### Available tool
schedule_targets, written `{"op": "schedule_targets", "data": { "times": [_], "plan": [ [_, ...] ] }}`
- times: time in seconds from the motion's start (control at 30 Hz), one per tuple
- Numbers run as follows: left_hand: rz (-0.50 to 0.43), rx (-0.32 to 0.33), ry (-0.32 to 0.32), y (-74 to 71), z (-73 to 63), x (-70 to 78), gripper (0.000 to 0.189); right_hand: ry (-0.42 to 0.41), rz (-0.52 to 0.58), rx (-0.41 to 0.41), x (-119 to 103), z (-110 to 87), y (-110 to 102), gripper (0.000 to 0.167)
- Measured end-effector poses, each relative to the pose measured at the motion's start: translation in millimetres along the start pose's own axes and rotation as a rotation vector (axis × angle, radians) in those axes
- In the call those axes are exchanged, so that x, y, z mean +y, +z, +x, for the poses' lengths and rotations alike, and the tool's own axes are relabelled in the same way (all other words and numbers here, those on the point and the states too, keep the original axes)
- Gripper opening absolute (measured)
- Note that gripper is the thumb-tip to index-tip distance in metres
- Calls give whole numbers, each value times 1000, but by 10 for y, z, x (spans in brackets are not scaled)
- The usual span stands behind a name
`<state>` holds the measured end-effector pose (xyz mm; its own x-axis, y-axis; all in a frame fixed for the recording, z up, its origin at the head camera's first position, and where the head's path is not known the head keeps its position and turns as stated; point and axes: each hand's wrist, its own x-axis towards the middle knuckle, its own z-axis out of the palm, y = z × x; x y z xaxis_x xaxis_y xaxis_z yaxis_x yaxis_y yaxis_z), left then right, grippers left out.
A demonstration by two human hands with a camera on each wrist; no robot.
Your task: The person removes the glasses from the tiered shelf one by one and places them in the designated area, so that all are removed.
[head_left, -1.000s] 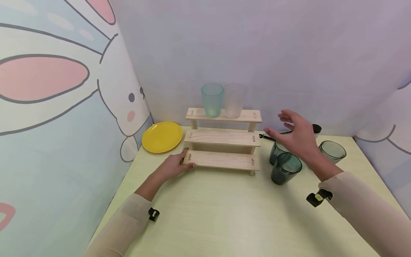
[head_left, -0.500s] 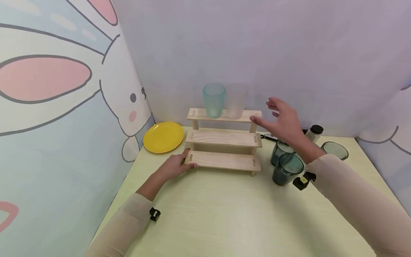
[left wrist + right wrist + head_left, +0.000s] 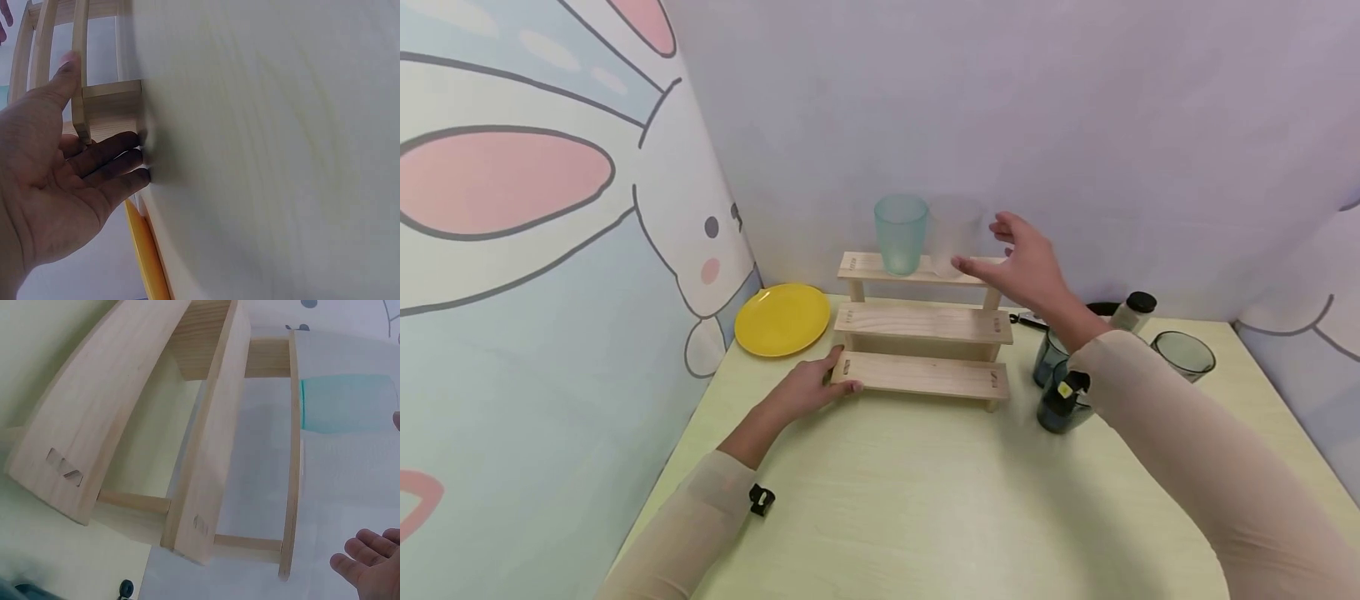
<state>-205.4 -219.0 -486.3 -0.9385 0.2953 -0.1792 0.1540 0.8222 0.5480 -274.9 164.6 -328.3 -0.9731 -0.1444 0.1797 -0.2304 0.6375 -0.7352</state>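
A three-tier wooden step rack (image 3: 921, 321) stands against the back wall. My left hand (image 3: 801, 387) holds the left end of its lowest step; in the left wrist view the thumb lies along the step's front edge, the other fingers round its end. On the top tier are a teal translucent cup (image 3: 900, 237) and, to its right, a frosted clear cup (image 3: 951, 237) that blends into the wall. My right hand (image 3: 1026, 262) is raised beside the clear cup, fingers spread from the thumb, holding nothing. The right wrist view catches only its fingers (image 3: 369, 556) at the lower right edge.
A yellow plate (image 3: 782, 320) lies left of the rack. On the right stand several dark green glasses, one farther right (image 3: 1183, 354), two partly behind my right forearm. A jar with a black lid (image 3: 1135, 310) and a black-handled utensil (image 3: 1028, 320) sit at the back.
My right hand has moved left and slightly up, from over the dark glasses to beside the clear cup. The left hand has stayed on the rack.
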Motion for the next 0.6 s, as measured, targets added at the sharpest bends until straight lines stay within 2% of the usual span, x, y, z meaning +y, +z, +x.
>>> {"op": "schedule_targets", "data": {
  "times": [0.2, 0.47, 0.6],
  "plan": [
    [-3, -4, -13, 15, 0, 14, 109, 33, 69, -5, -43, 125, 95, 123],
    [4, 0, -19, 4, -4, 9, 111, 43, 209, 10, -92, 278, 236, 113],
    [11, 0, -19, -2, 0, 4, 112, 67, 235, 22, -120, 322, 276, 114]
  ]
}}
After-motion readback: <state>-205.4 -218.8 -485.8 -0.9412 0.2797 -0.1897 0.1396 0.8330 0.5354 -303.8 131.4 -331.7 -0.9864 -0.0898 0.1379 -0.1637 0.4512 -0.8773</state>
